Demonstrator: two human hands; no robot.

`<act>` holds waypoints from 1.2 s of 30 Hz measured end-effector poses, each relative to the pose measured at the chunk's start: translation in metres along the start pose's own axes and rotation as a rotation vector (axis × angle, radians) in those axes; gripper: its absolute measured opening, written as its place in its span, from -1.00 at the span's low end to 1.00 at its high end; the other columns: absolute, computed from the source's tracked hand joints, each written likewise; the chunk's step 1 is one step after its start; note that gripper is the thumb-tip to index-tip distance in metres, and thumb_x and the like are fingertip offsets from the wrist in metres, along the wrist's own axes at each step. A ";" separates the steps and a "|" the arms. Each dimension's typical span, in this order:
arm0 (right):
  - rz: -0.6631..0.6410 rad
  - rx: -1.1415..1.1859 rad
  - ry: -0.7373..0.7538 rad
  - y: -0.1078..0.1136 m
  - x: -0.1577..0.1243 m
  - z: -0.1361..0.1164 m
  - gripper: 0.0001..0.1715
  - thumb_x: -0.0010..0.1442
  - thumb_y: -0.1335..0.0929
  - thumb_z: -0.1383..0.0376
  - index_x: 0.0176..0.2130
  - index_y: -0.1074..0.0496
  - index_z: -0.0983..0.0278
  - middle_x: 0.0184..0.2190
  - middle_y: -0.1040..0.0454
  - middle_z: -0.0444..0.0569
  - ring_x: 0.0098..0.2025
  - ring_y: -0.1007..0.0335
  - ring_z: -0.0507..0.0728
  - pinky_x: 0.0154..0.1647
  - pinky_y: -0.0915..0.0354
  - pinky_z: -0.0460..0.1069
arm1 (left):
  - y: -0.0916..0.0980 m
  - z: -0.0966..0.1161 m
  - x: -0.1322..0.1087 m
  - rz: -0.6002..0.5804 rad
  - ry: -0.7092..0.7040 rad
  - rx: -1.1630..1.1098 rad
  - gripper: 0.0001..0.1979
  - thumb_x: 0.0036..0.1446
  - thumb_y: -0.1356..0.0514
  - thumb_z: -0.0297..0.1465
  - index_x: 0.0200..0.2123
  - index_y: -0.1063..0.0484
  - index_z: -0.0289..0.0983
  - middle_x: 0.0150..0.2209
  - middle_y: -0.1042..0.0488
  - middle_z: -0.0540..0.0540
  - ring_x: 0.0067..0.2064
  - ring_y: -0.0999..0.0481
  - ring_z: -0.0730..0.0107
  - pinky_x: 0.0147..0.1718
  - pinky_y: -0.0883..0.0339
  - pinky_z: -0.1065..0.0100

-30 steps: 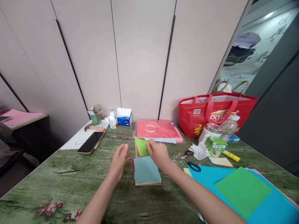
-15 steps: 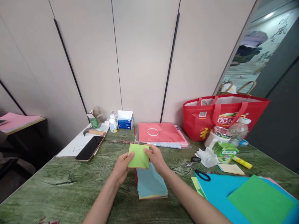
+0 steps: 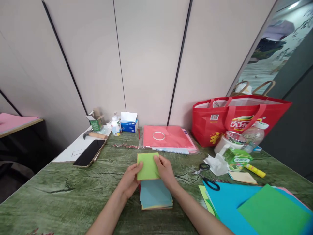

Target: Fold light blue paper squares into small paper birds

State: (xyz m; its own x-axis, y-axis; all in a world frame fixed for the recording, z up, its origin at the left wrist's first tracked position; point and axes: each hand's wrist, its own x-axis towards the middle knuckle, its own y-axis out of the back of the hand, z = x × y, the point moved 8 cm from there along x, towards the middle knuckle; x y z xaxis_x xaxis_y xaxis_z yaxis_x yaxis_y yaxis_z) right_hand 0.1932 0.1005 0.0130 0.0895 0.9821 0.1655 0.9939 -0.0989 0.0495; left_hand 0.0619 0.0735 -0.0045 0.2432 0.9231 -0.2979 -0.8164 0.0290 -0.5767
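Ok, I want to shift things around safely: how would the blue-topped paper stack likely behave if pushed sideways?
The blue-topped paper stack would probably shear, sheets sliding over one another, since its front edges sit unevenly and no band shows. It seems unlikely to roll or tip, lying low and flat on the table.

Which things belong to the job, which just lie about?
Likely in use:
square lime-green-topped paper stack, in left hand and right hand
blue-topped paper stack, close by

Probably idle:
flat black phone
wooden-handled hammer
red shopping bag
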 end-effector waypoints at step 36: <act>0.036 -0.103 0.102 -0.010 -0.022 -0.022 -0.45 0.15 -0.18 -0.07 -0.64 -0.01 0.23 -0.67 0.05 -0.24 -0.58 0.13 -0.04 -0.60 0.12 -0.11 | 0.005 -0.004 -0.004 0.172 -0.047 -0.003 -0.81 -0.09 -0.35 -0.35 -0.49 -0.49 -0.38 -0.52 -0.56 -0.15 -0.45 -0.54 0.26 -0.45 -0.38 0.37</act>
State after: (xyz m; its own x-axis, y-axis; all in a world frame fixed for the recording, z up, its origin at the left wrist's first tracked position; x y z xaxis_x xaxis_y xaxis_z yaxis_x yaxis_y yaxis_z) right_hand 0.1798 0.0761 0.0303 0.1128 0.9568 0.2680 0.9778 -0.1549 0.1414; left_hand 0.0589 0.0679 -0.0095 0.0752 0.9311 -0.3570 -0.8423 -0.1323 -0.5225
